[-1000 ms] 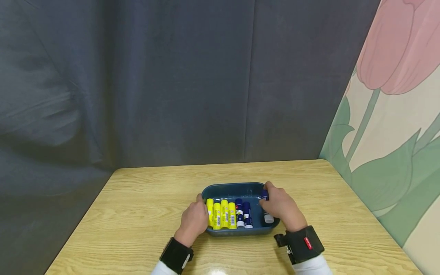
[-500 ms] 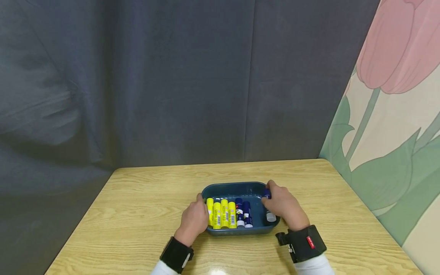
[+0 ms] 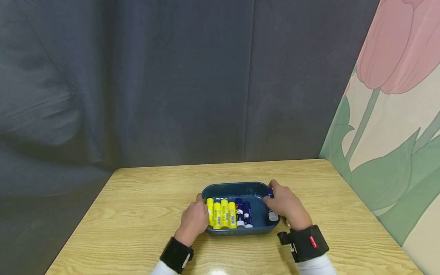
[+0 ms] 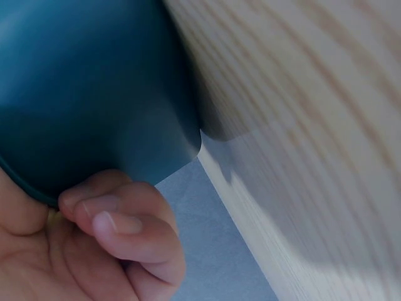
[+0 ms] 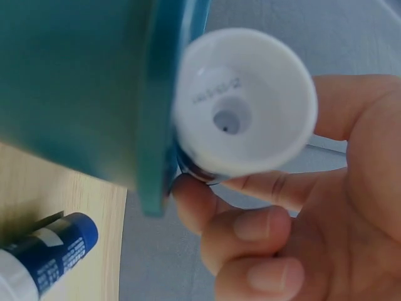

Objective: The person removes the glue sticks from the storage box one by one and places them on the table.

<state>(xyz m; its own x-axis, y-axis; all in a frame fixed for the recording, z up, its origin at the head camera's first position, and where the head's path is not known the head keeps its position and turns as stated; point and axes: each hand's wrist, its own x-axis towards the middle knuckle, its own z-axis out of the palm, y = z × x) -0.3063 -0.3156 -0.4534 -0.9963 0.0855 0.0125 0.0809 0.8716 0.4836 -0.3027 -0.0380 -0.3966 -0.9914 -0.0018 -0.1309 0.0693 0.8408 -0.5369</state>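
Note:
A dark teal tray [image 3: 237, 231] stands on the table. My left hand [image 3: 193, 221] grips its left rim, with curled fingertips [image 4: 119, 222] against the outer wall. At the right end, my right hand [image 3: 284, 204] pinches a dark blue glue stick [image 3: 269, 193] by its cap end. Its white base [image 5: 276, 106] faces the right wrist camera, close against the tray's rim. Inside the tray, several yellow glue sticks [image 3: 224, 214] lie side by side, then two blue glue sticks [image 3: 239, 214] to their right.
Another blue glue stick [image 5: 62, 248] lies on the wooden table [image 3: 148, 214] just outside the tray's right end, mostly hidden by my right hand in the head view. A grey curtain [image 3: 192, 84] hangs behind the table; a tulip-patterned wall [image 3: 392, 152] is on the right.
My right hand has shifted slightly right with the glue stick, toward the tray's right rim. The left hand, the tray and the row of glue sticks have stayed put.

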